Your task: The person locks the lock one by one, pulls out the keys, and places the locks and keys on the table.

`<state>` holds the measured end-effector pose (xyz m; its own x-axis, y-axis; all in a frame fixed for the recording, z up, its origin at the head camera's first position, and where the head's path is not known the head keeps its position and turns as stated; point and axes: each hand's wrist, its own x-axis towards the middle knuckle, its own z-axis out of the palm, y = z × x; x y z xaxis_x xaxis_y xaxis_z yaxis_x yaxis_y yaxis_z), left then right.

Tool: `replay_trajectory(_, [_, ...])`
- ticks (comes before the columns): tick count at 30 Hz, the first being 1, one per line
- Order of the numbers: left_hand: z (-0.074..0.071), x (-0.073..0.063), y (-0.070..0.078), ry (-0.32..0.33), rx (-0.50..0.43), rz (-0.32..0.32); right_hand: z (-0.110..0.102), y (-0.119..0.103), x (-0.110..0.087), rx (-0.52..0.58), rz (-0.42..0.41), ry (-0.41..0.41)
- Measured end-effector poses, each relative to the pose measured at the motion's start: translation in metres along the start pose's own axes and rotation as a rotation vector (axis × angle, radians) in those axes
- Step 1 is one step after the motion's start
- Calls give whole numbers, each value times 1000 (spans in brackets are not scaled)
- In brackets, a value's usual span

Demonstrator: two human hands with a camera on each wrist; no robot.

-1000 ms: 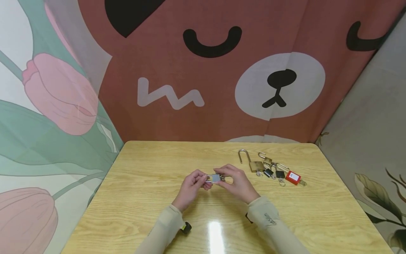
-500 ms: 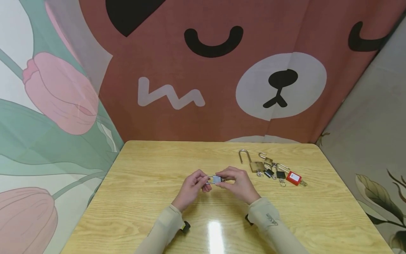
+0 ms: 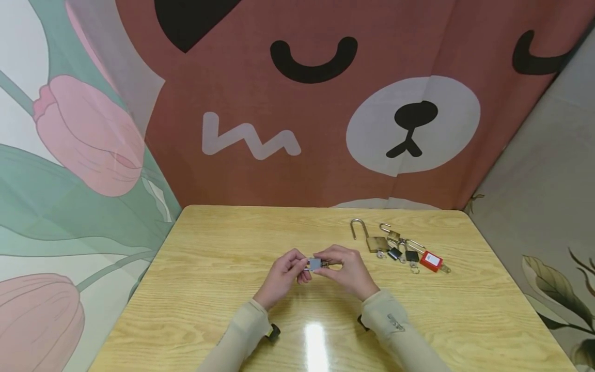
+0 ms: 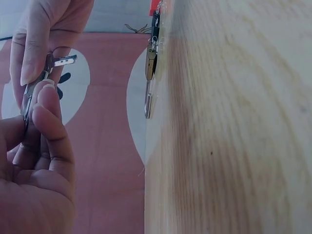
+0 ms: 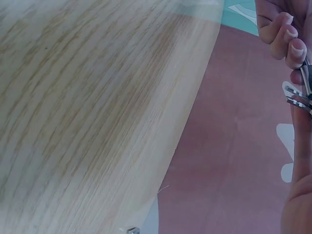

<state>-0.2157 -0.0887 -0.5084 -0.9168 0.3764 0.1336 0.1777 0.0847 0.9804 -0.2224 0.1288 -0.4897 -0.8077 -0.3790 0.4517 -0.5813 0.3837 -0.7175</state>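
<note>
Above the middle of the table, both hands share a small silver-grey padlock (image 3: pixel 315 264). My left hand (image 3: pixel 282 269) pinches its shackle between thumb and fingers. At the other end of the lock, my right hand (image 3: pixel 349 267) pinches the keys at the keyhole side with thumb and forefinger. In the left wrist view one key (image 4: pixel 65 60) sticks out past the fingers. The right wrist view has a pair of keys (image 5: pixel 296 97) beside the padlock's edge. Fingers hide much of the shackle, and whether it is locked I cannot tell.
Right of the hands, several other padlocks lie in a group on the wooden table (image 3: pixel 209 310): a large brass padlock (image 3: pixel 377 244) with a long shackle, a red padlock (image 3: pixel 431 261) and small black padlocks (image 3: pixel 411 256). A patterned cloth (image 3: pixel 241 175) hangs behind the table.
The left fingers now sit closer to the padlock's body, with less of the shackle showing. The right hand has lowered slightly. The padlocks on the table stay put.
</note>
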Motion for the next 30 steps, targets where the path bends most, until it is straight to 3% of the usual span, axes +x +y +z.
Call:
replay_trajectory(8, [6,-1,-2,-20,66,-8,0,0,-1,33,22,10])
replay_trajectory(15, [19,1,-2,-106,-8,-74,3,2,0,-13,-20,24])
replay_trajectory(19, [22,2,-3,-77,-22,-111,4,3,1,-43,-61,21])
replay_trajectory(24, [21,3,-5,-37,34,-87,5,3,1,-30,-64,5])
replay_trajectory(30, [21,3,-2,-13,67,-50,4,1,0,44,52,-25])
